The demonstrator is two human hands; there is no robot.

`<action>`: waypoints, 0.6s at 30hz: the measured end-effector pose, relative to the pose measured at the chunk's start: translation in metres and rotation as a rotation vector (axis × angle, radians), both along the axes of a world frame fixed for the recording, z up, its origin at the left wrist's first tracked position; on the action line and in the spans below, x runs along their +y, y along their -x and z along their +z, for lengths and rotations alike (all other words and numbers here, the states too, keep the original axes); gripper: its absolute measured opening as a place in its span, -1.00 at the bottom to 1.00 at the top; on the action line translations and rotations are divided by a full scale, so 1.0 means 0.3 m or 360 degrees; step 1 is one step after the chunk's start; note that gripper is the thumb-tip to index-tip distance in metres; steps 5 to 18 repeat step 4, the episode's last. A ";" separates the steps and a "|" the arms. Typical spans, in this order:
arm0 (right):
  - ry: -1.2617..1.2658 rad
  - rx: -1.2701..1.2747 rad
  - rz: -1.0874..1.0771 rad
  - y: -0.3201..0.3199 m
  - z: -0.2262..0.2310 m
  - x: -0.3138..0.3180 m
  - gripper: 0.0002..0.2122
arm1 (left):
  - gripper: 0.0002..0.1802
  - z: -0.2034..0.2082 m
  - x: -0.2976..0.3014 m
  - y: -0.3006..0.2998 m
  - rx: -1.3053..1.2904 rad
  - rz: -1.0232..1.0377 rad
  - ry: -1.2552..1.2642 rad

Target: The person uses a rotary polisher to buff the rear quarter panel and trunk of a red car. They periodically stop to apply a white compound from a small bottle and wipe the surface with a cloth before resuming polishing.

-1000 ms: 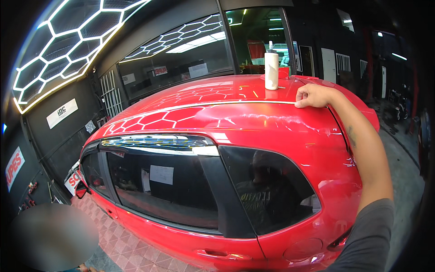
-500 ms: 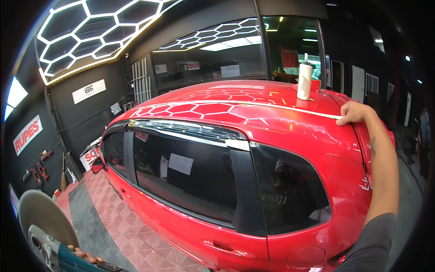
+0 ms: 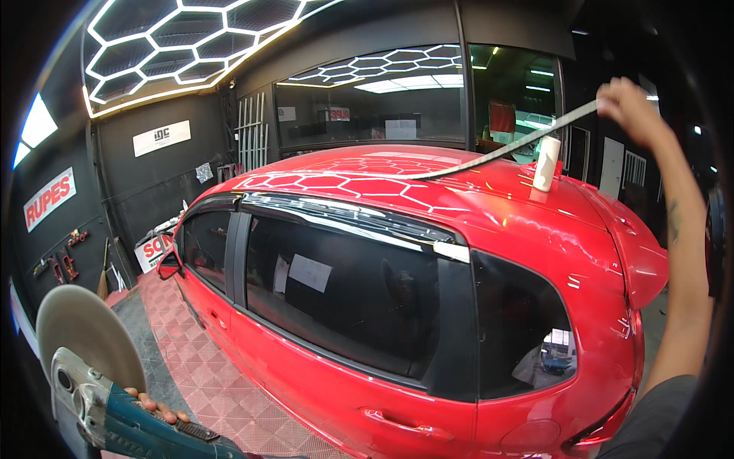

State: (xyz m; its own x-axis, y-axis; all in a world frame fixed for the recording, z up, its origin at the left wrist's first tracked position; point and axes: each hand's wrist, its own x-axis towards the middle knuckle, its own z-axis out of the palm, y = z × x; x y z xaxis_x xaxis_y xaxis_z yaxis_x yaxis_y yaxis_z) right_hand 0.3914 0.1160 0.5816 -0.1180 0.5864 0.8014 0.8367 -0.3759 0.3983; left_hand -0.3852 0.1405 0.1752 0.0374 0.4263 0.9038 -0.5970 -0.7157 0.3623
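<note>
My left hand (image 3: 159, 405) grips a teal and grey power polisher (image 3: 126, 422) at the lower left; its round pad (image 3: 95, 336) faces up and is clear of the car. Only the fingertips show around the body. At the upper right, my right hand (image 3: 631, 111) is closed on the end of a long, thin trim strip (image 3: 527, 138), dark with a pale edge. The strip rises in a curve from the red car's roof (image 3: 367, 158), its far part still lying along the roof. A white bottle (image 3: 545, 164) stands on the roof behind the strip.
Below the roof, the car's dark side windows (image 3: 336, 306) and red door handle (image 3: 405, 422) face me. A rear spoiler (image 3: 638, 260) juts out at the right. Red and grey floor tiles (image 3: 206, 367) lie at the left. A bright hexagonal light (image 3: 191, 38) hangs overhead.
My right hand has risen from the roof's rear edge, lifting the near end of the trim strip off the roof. The polisher has come further into view at the lower left.
</note>
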 end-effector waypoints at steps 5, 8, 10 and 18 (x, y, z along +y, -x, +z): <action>-0.0185 -0.0168 0.0035 0.329 0.244 -0.024 -0.77 | 0.25 -0.025 0.107 0.173 -0.0021 -0.0011 0.0202; -0.0185 -0.0168 0.0035 0.329 0.244 -0.024 -0.77 | 0.25 -0.025 0.107 0.173 -0.0021 -0.0011 0.0202; -0.0185 -0.0168 0.0035 0.329 0.244 -0.024 -0.77 | 0.25 -0.025 0.107 0.173 -0.0021 -0.0011 0.0202; -0.0185 -0.0168 0.0035 0.329 0.244 -0.024 -0.77 | 0.25 -0.025 0.107 0.173 -0.0021 -0.0011 0.0202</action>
